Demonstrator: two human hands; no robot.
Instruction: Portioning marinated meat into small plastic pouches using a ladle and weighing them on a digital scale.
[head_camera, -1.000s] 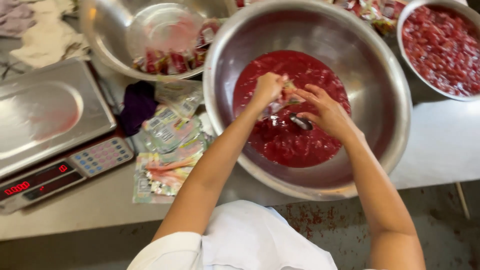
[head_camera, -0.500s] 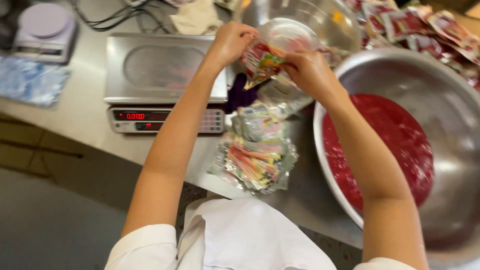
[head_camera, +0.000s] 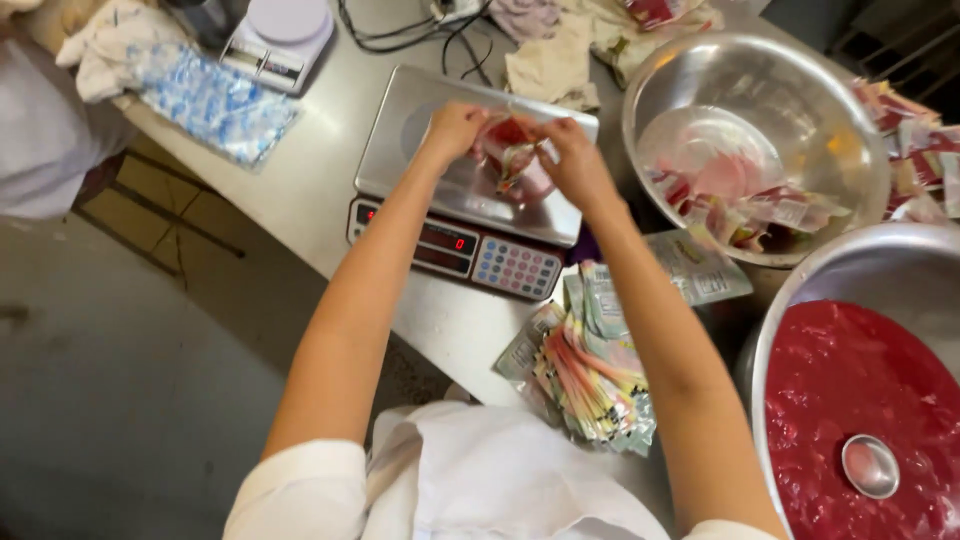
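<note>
My left hand (head_camera: 452, 130) and my right hand (head_camera: 577, 162) both pinch the top of a small clear pouch (head_camera: 514, 153) with red filling, just above the steel pan of a digital scale (head_camera: 440, 190). A stack of empty printed pouches (head_camera: 590, 370) lies on the steel table by my right forearm. At the right edge, a large steel bowl (head_camera: 800, 290) holds red paste (head_camera: 850, 390) with a small metal scoop (head_camera: 870, 466) lying in it.
A second steel bowl (head_camera: 770, 90) at the back right holds several filled pouches (head_camera: 750, 205). A small round white scale (head_camera: 280, 35), a blue patterned bag (head_camera: 215, 100), cables (head_camera: 400, 25) and cloths (head_camera: 555, 55) lie at the table's back. Another person's white sleeve (head_camera: 40, 130) is at left.
My hands left the bowl of red paste with a filled pouch and carried it left, over the second bowl, to the digital scale. My view swung left with them.
</note>
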